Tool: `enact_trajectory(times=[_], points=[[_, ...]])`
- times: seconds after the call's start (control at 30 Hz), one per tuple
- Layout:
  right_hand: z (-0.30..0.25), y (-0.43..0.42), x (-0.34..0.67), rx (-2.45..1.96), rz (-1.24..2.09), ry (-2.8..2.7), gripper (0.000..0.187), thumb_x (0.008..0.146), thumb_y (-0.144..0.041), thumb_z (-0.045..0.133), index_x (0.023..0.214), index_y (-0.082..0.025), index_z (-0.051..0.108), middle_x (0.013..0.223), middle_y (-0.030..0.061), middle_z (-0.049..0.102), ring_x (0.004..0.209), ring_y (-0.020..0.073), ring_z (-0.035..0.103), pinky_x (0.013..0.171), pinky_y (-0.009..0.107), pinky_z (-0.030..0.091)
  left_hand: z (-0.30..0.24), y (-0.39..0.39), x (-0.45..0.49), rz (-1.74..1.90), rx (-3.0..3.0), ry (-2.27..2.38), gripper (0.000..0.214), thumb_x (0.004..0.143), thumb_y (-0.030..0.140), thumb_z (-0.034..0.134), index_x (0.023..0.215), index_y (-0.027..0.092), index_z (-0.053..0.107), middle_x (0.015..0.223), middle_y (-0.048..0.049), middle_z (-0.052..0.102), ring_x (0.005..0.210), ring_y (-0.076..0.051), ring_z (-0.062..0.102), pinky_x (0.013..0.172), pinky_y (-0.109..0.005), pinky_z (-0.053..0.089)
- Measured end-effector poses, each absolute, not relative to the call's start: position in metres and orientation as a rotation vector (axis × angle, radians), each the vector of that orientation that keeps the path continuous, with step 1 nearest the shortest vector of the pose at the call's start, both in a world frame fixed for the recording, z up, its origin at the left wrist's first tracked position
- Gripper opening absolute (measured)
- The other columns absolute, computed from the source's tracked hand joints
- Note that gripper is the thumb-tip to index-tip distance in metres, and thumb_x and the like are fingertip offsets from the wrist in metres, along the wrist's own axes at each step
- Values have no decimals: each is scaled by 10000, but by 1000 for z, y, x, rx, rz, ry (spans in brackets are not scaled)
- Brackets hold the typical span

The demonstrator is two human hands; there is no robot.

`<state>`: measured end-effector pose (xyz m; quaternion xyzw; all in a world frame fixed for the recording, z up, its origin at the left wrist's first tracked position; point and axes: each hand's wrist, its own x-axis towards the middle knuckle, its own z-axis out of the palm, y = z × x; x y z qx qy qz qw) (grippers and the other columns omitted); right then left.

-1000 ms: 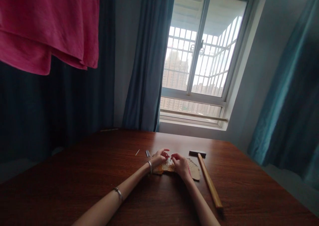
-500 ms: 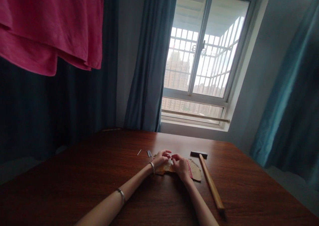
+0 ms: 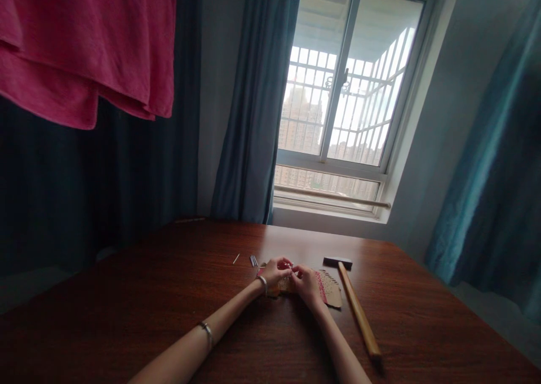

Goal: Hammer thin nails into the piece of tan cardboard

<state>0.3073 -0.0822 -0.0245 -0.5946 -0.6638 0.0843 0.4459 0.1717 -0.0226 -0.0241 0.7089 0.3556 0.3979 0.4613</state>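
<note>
My left hand and my right hand meet over a flat piece of cardboard on the table. Its surface is tan, with red patches and many small dark marks or holes. Fingers of both hands are pinched together, the tips almost touching. Whatever they hold is too small to make out. Both hands cover the middle of the cardboard. To the right of it lies a hammer with a wooden handle and a dark head.
Several thin dark rods lie left of the cardboard, and a thin light stick lies farther left. The brown wooden table reaches to the window wall. A pink cloth hangs at the upper left.
My left hand has moved slightly right and down, bringing its fingertips closer to those of my right hand. The right hand has barely moved.
</note>
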Motion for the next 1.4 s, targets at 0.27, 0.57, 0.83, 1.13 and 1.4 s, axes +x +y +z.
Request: enact_trajectory(times=[0.27,0.57,0.83,1.13,1.4], points=[[-24,-88,306,-1458,172,-1664,179,738,-204,499,704,-209,675,716,25,635,624,149,567,628,246,418,-32,-19,177,1028,1774,952,292,608,370,673,764,127,633,774,-46,668,775,-174,604,688,-253,455],[-14,-94,315,-1452,294,-1696,208,700,-211,531,825,-215,697,793,31,664,649,152,585,640,245,435,-29,-24,177,1047,1829,1008,234,645,347,626,743,136,656,747,-43,670,747,-169,599,677,-246,446],[2,-164,393,-2136,-197,-1413,343,754,-233,479,1060,-173,623,931,172,636,841,284,600,707,347,423,-21,-33,176,1055,1795,1060,239,626,337,637,739,128,663,740,-55,674,743,-185,603,655,-261,447],[-19,-226,398,-2555,-165,-1401,402,880,-386,323,1087,-112,532,971,181,577,892,306,602,670,369,464,-32,-23,177,1059,1822,1026,237,650,337,598,733,122,651,737,-60,677,730,-178,612,648,-248,456],[-15,-226,393,-2545,-125,-1468,356,904,-290,241,992,-141,552,890,156,637,809,289,646,665,379,470,-38,-20,176,1072,1838,981,230,660,328,593,752,128,657,758,-57,683,750,-173,620,667,-242,459]])
